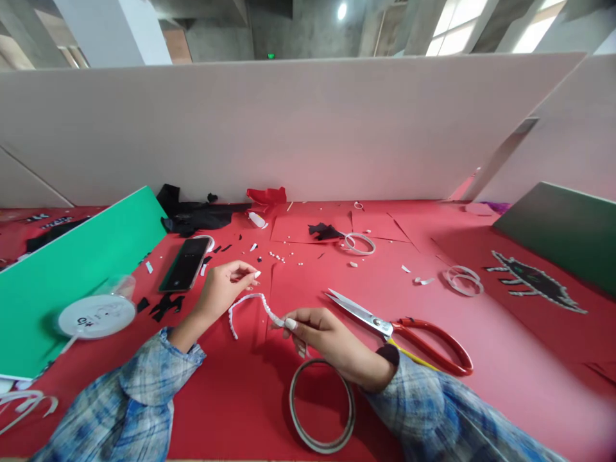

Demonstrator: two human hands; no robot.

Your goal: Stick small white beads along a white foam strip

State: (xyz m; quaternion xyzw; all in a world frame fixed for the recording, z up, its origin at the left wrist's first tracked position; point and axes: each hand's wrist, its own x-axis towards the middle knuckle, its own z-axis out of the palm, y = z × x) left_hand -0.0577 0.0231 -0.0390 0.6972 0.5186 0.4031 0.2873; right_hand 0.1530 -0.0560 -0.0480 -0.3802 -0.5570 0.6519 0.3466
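Note:
My right hand (pixel 330 337) pinches one end of a thin white strip with small bead-like bumps (pixel 264 305). From those fingertips the strip curves leftward and hangs in a hook shape above the red surface. My left hand (pixel 224 289) is raised just over the strip's far bend, thumb and fingertips pressed together; anything between them is too small to make out. Under my right wrist lies a ring-shaped tape roll (pixel 292 404). Scissors with red handles (pixel 428 327) lie beside that wrist, blades pointing up and left. Small white beads (pixel 278 257) are scattered beyond my hands.
A phone (pixel 185 264) and black scraps (pixel 199 219) lie at left, near a green board (pixel 86 263) and a round white-lidded container (pixel 96 317). White rings (pixel 359 244) and a black cutout with white edging (pixel 536 282) lie to the right. A pale partition (pixel 298 128) stands behind.

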